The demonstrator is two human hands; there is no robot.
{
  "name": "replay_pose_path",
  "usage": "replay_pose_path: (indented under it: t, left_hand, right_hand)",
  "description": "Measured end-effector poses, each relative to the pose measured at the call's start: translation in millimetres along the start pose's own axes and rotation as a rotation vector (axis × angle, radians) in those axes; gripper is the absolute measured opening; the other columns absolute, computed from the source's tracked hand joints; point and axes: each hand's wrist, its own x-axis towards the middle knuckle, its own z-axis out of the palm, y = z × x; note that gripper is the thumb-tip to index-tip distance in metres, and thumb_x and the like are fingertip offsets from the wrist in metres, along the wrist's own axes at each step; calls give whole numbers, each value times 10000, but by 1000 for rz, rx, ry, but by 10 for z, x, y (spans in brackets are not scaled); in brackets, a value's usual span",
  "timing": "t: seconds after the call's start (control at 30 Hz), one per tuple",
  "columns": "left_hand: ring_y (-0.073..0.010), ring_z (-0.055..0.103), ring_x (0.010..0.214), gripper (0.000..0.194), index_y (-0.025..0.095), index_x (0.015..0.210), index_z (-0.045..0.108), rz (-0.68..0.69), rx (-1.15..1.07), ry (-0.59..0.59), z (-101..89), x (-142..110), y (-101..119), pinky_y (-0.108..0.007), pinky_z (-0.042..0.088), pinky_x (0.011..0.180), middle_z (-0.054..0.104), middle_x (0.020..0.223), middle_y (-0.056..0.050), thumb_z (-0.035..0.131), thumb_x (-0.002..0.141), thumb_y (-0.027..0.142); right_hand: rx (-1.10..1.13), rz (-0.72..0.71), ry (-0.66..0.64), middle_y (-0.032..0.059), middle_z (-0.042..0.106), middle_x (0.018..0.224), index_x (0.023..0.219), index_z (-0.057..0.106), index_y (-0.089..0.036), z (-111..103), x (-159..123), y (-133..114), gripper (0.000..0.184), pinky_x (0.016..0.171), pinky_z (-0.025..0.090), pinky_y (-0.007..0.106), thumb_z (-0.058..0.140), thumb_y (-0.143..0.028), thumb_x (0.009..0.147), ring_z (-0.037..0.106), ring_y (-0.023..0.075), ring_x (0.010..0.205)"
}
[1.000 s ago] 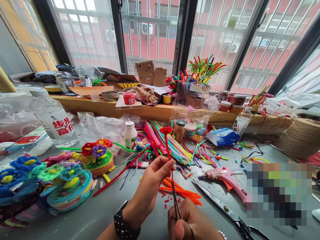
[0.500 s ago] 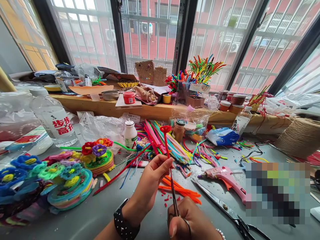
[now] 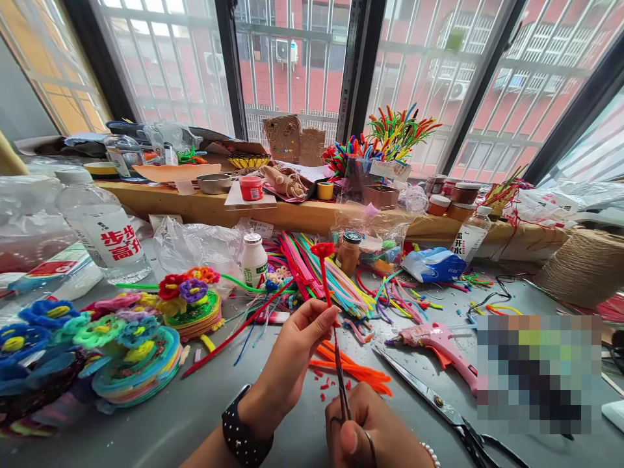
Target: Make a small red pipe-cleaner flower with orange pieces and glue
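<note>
Little has changed: my left grip (image 3: 296,344) pinches the red stem (image 3: 325,281) (flower (image 3: 322,249) up); my right grip (image 3: 363,419) holds scissors (image 3: 340,374) near it.

So your one cam's up on the head, looking forward and down over the table's (image 3: 209,416) near edge, pretty close to the hands (image 3: 353,426), windows (image 3: 292,65) up top; exact height's hard to tell.

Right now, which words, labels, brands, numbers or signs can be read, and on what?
"步步高升": large clear plastic bottle with a white label.
"开水": smaller clear plastic bottle; the character above is unclear.
Too small or blurred: print on the small white bottle with a green label, red plastic tub, blue-and-white plastic packet and black window frame.
</note>
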Motion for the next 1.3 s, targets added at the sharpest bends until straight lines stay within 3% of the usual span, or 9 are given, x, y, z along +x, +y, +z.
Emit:
replay_pose_path:
  t: [0.37,0.77,1.3]
  left_hand:
    - [-55,421,536,138,163,643,542,-2,-41,-2,-26,17,-26,-184,335,563,521,597,42,645,631,253]
    - [-63,415,544,151,164,632,532,-15,-4,-33,-7,-10,-16,-182,334,561,506,598,37,638,635,270]
    - [-50,409,539,120,159,638,534,7,-42,-16,-49,10,-39,-163,335,543,505,602,40,620,663,238]
  right_hand:
    - [-62,52,29,-52,277,309,316,356,-137,-19,33,-46,639,292,174,157,423,-713,584,261,9,297]
    - [-12,-2,-48,-27,347,387,376,405,-130,-15,9,-26,691,355,212,169,294,-789,553,350,40,387]
    - [11,71,36,-50,268,283,296,344,-150,6,31,-56,649,272,168,165,396,-735,573,243,11,267]
